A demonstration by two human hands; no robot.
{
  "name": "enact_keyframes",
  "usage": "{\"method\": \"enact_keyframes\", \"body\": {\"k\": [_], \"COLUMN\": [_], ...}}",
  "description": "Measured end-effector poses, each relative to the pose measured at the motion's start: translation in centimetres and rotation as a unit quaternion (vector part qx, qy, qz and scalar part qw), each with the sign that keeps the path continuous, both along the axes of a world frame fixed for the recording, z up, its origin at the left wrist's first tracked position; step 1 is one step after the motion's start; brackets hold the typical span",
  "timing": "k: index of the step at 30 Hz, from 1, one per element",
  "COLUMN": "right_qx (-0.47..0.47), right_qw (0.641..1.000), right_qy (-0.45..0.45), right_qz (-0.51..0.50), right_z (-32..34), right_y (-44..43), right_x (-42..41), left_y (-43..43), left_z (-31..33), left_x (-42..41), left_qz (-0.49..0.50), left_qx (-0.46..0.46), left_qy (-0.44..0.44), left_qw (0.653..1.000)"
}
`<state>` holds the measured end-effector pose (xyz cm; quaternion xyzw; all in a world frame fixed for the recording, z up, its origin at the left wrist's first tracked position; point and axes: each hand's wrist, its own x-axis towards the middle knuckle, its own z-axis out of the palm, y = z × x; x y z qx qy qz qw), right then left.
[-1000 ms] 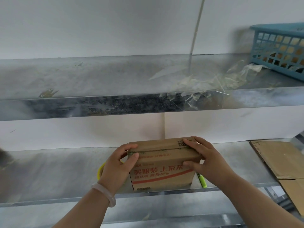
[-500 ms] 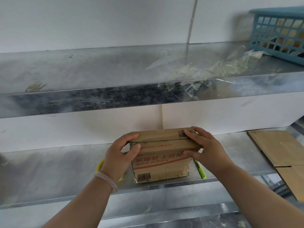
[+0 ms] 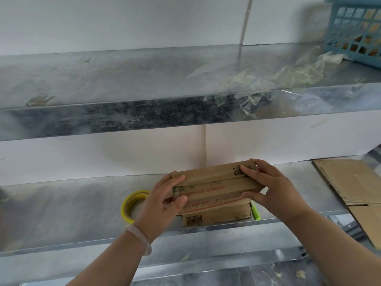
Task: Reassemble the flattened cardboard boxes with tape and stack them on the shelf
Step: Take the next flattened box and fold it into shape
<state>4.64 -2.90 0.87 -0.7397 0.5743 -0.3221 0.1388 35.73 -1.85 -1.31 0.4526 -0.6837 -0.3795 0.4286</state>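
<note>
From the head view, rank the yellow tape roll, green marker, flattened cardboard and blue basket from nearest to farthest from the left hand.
1. Yellow tape roll: just left of the left hand.
2. Green marker: beyond the right end of the box.
3. Flattened cardboard: far right of the lower shelf.
4. Blue basket: right end of the upper shelf.

Brown cardboard box (image 3: 214, 189) on the lower metal shelf (image 3: 61, 213), tape and flat board to either side

The box, printed in red and barcoded, sits near the shelf's front lip with its flaps closed, left hand (image 3: 162, 205) and right hand (image 3: 274, 190) gripping its ends. A yellow tape roll (image 3: 128, 205) lies flat just to its left. Flattened cardboard (image 3: 350, 182) lies well to the right.
</note>
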Motion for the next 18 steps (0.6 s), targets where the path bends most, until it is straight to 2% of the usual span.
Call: {"method": "enact_keyframes", "body": {"k": [3, 7, 8, 10, 13, 18], "right_qx": [0.066, 0.138, 0.129, 0.046, -0.056, -0.048], "right_qw": [0.998, 0.986, 0.985, 0.985, 0.963, 0.967], "right_qy": [0.018, 0.093, 0.116, 0.166, 0.258, 0.248], "right_qz": [0.003, -0.003, -0.006, -0.009, 0.047, 0.044], "right_z": [-0.4, -0.7, -0.6, -0.5, -0.9, -1.5], "right_y": [0.3, 0.4, 0.3, 0.1, -0.3, -0.2], "right_x": [0.7, 1.8, 1.9, 2.0, 2.5, 3.3], "left_y": [0.0, -0.4, -0.6, -1.1, -1.7, -1.8], "left_z": [-0.5, 0.3, 0.5, 0.6, 0.3, 0.7], "left_x": [0.5, 1.2, 1.1, 0.9, 1.1, 1.5], "left_qz": [0.047, 0.075, 0.081, 0.077, 0.051, 0.020], "left_qx": [-0.016, -0.044, -0.064, -0.116, -0.152, -0.133], "left_qy": [-0.050, -0.202, -0.237, -0.288, -0.331, -0.315], "left_qw": [0.998, 0.976, 0.966, 0.947, 0.930, 0.939]}}
